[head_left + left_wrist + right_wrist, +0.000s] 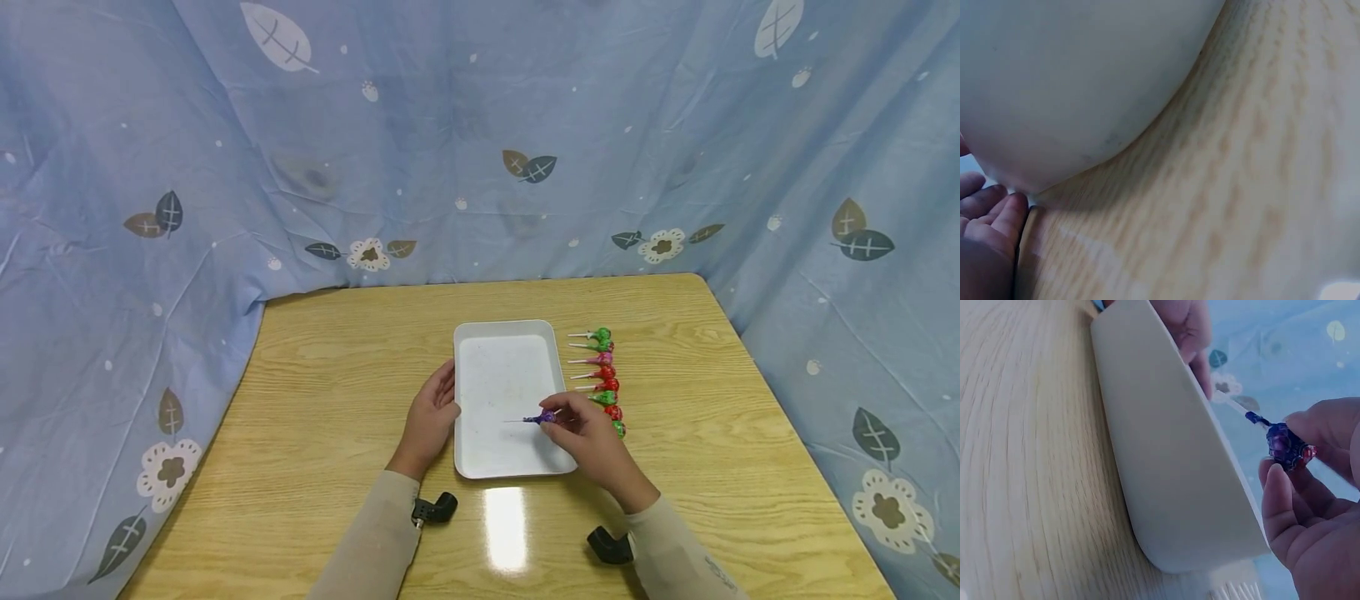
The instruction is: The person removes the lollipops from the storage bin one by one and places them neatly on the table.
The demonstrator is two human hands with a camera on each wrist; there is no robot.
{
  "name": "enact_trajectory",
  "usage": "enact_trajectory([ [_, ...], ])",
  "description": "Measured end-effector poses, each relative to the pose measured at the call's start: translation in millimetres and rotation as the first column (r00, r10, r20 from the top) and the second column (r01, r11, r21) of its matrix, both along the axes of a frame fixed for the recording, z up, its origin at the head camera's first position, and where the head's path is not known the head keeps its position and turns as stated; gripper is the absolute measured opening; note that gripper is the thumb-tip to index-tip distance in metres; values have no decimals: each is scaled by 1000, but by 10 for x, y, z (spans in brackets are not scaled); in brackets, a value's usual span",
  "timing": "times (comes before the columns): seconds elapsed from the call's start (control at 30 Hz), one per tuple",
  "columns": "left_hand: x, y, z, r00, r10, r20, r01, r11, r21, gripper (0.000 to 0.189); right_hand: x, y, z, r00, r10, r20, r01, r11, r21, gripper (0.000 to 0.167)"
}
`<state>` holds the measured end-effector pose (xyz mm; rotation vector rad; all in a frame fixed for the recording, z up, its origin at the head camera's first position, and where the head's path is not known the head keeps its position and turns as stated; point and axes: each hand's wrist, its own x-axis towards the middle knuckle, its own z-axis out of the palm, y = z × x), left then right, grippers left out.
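A white rectangular tray (504, 335) lies on the wooden table. At its left side, my left hand (430, 417) holds the edge, thumb at the rim and fingers along the outer wall. Over the tray's right part, my right hand (592, 437) pinches a purple-wrapped lollipop (542, 417) by its round head, the stick pointing left. Up close in the right wrist view, that lollipop (1280, 442) sits between thumb and fingertips, above rim height. To the right of the tray runs a column of lollipops (604, 373) in green, pink and red wrappers, the nearest ones partly hidden by my right hand.
The wooden table (352, 333) extends around the tray on every side. A blue curtain (450, 150) with leaves and flowers hangs behind it and along both sides. Black wrist-worn devices (611, 546) sit by both sleeves. Light reflects off the table in front.
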<state>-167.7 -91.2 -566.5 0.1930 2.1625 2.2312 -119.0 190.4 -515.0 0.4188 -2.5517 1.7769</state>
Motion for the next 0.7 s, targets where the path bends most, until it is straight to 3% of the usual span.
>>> enact_trajectory([
  [0.2, -11, 4, -21, 1000, 2, -2, -2, 1000, -7, 76, 24, 137, 19, 996, -77, 38, 77, 997, -9, 20],
  [0.43, -12, 1, -27, 1000, 0, -6, 0, 1000, -9, 76, 53, 266, 22, 990, -110, 89, 114, 993, -40, 22],
  [0.7, -17, 1, -32, 1000, -2, -7, 2, 1000, 0, 75, 94, 387, -22, 983, -168, 69, 172, 984, -53, 23],
])
